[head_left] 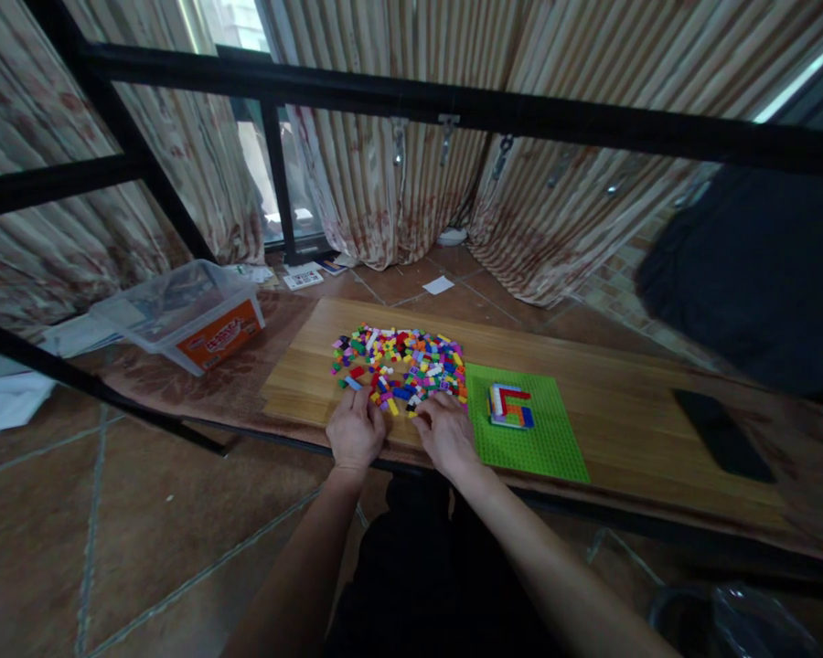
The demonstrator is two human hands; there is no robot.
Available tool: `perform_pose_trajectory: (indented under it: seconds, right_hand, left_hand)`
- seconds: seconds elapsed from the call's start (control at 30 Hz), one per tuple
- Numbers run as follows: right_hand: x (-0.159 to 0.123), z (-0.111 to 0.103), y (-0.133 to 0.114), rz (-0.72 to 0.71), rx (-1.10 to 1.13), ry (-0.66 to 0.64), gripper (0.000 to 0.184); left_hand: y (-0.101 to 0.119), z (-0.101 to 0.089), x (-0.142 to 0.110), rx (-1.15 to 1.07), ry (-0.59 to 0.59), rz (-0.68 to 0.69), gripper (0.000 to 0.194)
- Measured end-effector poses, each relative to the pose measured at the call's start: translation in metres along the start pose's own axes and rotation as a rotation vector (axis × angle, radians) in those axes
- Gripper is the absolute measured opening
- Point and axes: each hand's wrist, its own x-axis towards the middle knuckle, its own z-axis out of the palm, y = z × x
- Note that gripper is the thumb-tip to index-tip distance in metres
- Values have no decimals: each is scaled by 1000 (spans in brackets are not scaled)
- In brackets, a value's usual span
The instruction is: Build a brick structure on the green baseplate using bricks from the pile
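Observation:
Loose colourful building bricks (401, 343) lie spread in a pile on a wooden board. At the pile's near left edge is my left hand (355, 429), its fingers curled together beside a blue brick; what they hold, if anything, is hidden. My right hand (445, 431) is at the near right edge, fingers closed near a small yellow brick (412, 414); whether it is gripped I cannot make out. A green studded baseplate (539, 448) lies to the right of the pile. On it stands a low brick build (511, 408) in white, red, orange, green and blue.
The wooden board (631, 402) rests on a cloth-covered bench. A clear plastic box (198, 315) with an orange label stands on the left. At the right lies a flat dark object (722, 435). A black metal rail (453, 96) crosses in front, before striped curtains.

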Motion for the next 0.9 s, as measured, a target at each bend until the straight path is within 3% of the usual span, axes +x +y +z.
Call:
perform_pose_trajectory:
  seconds: [0.13, 0.27, 0.43, 0.57, 0.7, 0.9]
  right_hand:
    - [-2, -7, -10, -2, 51, 8, 9]
    - [-8, -28, -4, 106, 310, 122, 8]
    - [-15, -78, 61, 308, 576, 325, 18]
    - [-12, -108, 126, 359, 586, 413, 24]
    - [0, -106, 157, 342, 577, 354, 21]
    - [9, -84, 164, 315, 632, 235, 18]
  left_hand:
    - [-1, 0, 1, 2, 18, 13, 32]
    - [0, -2, 2, 15, 16, 3, 32]
    - [1, -3, 4, 41, 26, -11, 32]
    - [1, -4, 5, 61, 41, -5, 33]
    - [1, -4, 6, 74, 52, 12, 33]
    - [1, -4, 7, 106, 47, -11, 34]
